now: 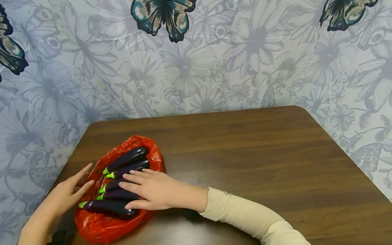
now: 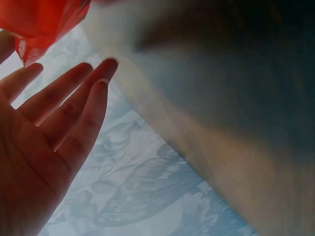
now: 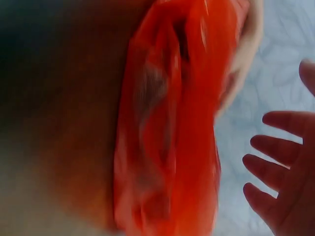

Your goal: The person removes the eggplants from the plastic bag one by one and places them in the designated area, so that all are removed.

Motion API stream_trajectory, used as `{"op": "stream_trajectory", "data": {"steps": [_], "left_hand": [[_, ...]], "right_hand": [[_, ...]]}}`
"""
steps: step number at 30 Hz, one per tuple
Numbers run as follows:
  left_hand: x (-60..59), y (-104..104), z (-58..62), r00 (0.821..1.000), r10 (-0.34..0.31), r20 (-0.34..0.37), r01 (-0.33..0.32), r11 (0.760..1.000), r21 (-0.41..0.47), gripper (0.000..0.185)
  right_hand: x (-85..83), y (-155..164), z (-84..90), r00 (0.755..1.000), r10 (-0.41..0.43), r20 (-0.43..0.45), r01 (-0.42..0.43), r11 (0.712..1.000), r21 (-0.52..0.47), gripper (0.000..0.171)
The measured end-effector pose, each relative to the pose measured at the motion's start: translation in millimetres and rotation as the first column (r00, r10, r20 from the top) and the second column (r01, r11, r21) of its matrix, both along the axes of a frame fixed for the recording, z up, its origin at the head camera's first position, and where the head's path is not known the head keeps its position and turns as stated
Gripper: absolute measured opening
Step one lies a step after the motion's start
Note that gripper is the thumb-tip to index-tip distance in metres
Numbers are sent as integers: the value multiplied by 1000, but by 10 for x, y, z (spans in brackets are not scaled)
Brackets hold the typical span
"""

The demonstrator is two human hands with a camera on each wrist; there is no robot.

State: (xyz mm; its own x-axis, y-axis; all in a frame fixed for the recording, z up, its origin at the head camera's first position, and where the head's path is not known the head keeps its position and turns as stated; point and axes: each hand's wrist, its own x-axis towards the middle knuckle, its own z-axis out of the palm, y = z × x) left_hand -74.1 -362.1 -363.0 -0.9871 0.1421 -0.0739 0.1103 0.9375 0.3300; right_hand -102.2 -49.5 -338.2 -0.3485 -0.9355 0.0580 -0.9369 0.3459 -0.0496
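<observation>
You have a dark brown wooden table (image 1: 260,153) with rounded corners in front of you. Behind and around it hangs a pale blue-grey floral cloth (image 1: 214,61) printed with large teal and black butterflies (image 1: 163,15).

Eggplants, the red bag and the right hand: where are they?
eggplants (image 1: 127,158), head view, middle of the top one.
red bag (image 1: 101,228), head view, near edge.
right hand (image 1: 153,190), head view, back of hand.
</observation>
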Motion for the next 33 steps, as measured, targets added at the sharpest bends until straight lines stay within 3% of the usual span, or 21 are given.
{"op": "stream_trajectory", "data": {"steps": [7, 15, 20, 27, 33], "left_hand": [[57, -24, -88, 998, 4, -63, -2, 1000, 29, 63], [56, -29, -94, 999, 17, -46, -15, 999, 29, 59], [59, -31, -113, 997, -6, -81, 8, 1000, 26, 59], [48, -30, -144, 982, -52, -184, 62, 997, 49, 62], [31, -66, -158, 968, -70, -241, 91, 993, 80, 66]], "right_hand": [[170, -386, -107, 1000, 12, 15, -11, 998, -55, 52], [261, -562, -264, 987, -69, -142, 55, 993, -101, 37], [265, -591, -307, 984, -75, -164, 64, 995, -71, 39], [321, -529, -298, 982, -15, -190, 15, 1000, 0, 47], [343, -473, -259, 989, -5, -148, 10, 999, 38, 46]]}}
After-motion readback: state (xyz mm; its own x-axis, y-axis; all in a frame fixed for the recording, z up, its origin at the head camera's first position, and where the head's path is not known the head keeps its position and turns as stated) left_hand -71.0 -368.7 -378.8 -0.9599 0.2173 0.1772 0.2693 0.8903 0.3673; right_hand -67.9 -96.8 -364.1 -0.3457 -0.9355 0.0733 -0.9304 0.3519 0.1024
